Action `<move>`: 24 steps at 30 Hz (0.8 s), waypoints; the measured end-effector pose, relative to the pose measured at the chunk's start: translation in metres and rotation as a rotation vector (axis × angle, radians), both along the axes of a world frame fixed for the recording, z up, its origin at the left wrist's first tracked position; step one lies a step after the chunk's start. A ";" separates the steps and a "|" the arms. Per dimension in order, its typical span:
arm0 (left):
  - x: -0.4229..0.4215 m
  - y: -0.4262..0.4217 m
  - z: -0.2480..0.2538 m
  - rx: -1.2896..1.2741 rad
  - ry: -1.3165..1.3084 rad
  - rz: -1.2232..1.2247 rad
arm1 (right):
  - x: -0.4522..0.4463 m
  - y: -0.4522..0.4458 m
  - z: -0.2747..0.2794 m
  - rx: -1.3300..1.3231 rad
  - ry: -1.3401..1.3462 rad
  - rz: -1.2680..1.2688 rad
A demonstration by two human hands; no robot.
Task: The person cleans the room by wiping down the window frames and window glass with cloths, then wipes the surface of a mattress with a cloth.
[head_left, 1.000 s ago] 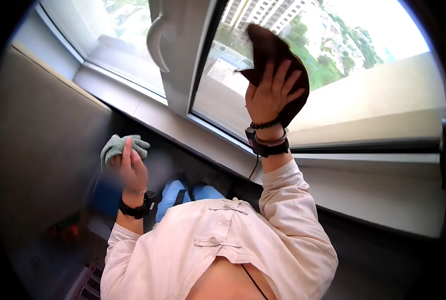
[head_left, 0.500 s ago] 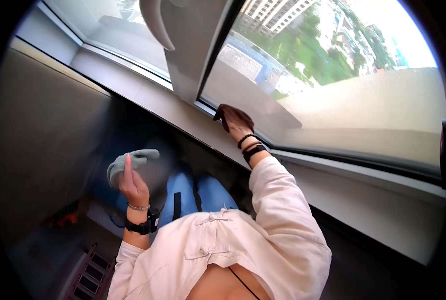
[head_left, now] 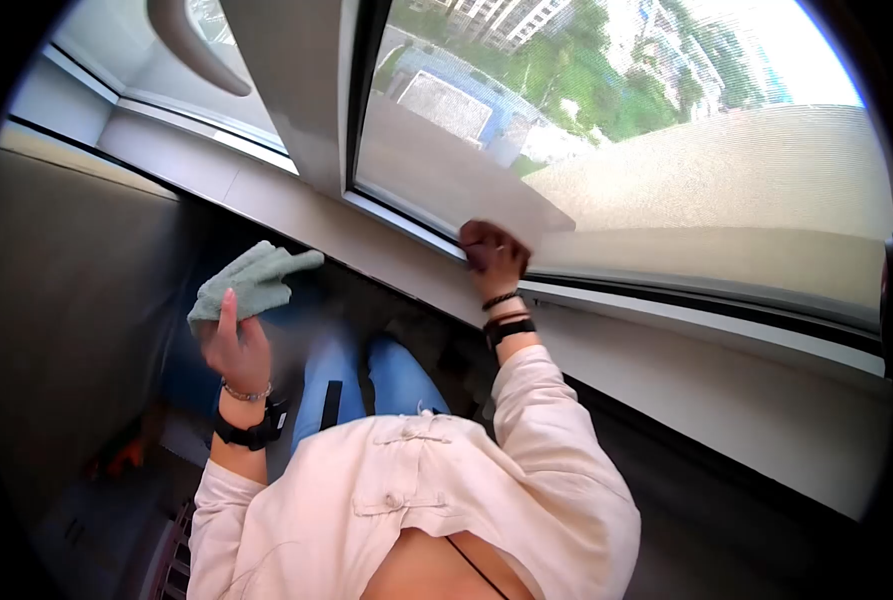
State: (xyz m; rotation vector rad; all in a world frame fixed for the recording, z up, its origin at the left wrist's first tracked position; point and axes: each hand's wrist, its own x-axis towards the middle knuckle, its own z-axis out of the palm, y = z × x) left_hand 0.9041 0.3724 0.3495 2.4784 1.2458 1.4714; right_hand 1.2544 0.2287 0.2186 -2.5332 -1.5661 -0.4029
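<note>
A grey-green cloth [head_left: 251, 280] is held in my left hand [head_left: 236, 345], raised in front of my legs, with one finger pointing up along it. My right hand [head_left: 501, 268] presses a dark brown cloth [head_left: 478, 243] against the lower frame of the window [head_left: 456, 180]. The fingers of that hand are bent over the brown cloth, which partly shows beyond them. Beneath the hand runs the light window sill [head_left: 366, 235].
At upper left a curved white handle [head_left: 191, 50] sits on the window's upright frame [head_left: 286, 90]. A large grey-brown panel [head_left: 76, 240] stands at left. Low at left is a slatted dark crate-like thing [head_left: 174, 550]. Buildings and trees show through the glass.
My right hand has slid along the lower frame to the right, away from the frame's corner, with the brown cloth. My left hand and its cloth have risen, and the view has shifted.
</note>
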 end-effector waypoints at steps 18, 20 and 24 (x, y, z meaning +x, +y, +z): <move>-0.019 -0.002 -0.004 0.041 -0.001 0.013 | 0.002 0.024 0.003 0.237 0.101 -0.003; -0.022 -0.007 0.002 0.070 0.009 0.065 | -0.025 0.018 0.000 0.028 0.020 0.004; -0.033 -0.012 0.014 0.047 0.003 0.132 | -0.042 0.055 0.072 0.471 0.198 0.031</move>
